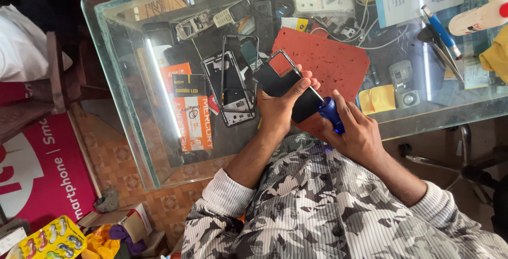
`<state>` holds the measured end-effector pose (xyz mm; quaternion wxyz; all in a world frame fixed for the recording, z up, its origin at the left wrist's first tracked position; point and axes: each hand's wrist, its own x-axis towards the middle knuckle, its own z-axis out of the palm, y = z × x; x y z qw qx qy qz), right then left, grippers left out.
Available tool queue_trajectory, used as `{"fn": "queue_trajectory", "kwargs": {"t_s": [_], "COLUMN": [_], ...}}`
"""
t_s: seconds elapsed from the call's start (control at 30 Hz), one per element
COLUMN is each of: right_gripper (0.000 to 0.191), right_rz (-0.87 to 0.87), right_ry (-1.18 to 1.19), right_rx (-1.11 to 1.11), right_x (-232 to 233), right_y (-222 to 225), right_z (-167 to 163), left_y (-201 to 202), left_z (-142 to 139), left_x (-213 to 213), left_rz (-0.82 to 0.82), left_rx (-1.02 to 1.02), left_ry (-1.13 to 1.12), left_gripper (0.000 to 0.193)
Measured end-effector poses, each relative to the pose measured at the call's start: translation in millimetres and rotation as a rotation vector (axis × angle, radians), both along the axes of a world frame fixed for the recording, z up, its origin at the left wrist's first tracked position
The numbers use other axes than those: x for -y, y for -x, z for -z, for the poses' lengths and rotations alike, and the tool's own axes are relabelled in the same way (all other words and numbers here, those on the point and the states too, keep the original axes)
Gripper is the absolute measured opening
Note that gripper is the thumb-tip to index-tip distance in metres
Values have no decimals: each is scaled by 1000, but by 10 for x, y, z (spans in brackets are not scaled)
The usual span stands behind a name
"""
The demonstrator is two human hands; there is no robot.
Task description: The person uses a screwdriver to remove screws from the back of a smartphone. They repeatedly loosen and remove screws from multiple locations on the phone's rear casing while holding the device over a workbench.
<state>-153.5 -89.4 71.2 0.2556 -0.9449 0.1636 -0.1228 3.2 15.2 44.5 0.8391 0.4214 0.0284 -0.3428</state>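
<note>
While left hand (279,108) fingers clasp dark phone (286,87), right hand (355,132) fingers wrap blue screwdriver (329,112)

The lower part of the black rectangular phone body (283,87) is covered by the left hand (280,108), so its bottom edge cannot be seen. The thin metal shaft of the blue-handled screwdriver (330,113) vanishes behind the fingers; its tip is hidden. The right hand (357,132) wraps most of the handle. The white plastic bottle (479,20) is cut off by the right edge. Small parts among the white cables (365,26) are too small to tell.
</note>
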Motion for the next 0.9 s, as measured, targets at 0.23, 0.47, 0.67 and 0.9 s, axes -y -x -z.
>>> {"fn": "queue_trajectory", "kwargs": {"t_s": [0.23, 0.47, 0.67, 0.9], "right_gripper": [64, 64, 62, 53], "right_rz": [34, 33, 55, 34], "right_ry": [-19, -46, -88, -174], "right_rx": [10, 28, 16, 20], "right_x": [-19, -11, -6, 142], "right_y": [-6, -19, -17, 44], "right_z": [9, 5, -9, -65], "left_y": [40, 64, 50, -192], "left_z": [33, 81, 44, -50], "left_x": [-10, 0, -29, -170], "left_rz": [46, 74, 104, 163], "left_rx": [-6, 20, 57, -52], "left_ry": [4, 31, 56, 191], "left_gripper": [28, 29, 28, 33]}}
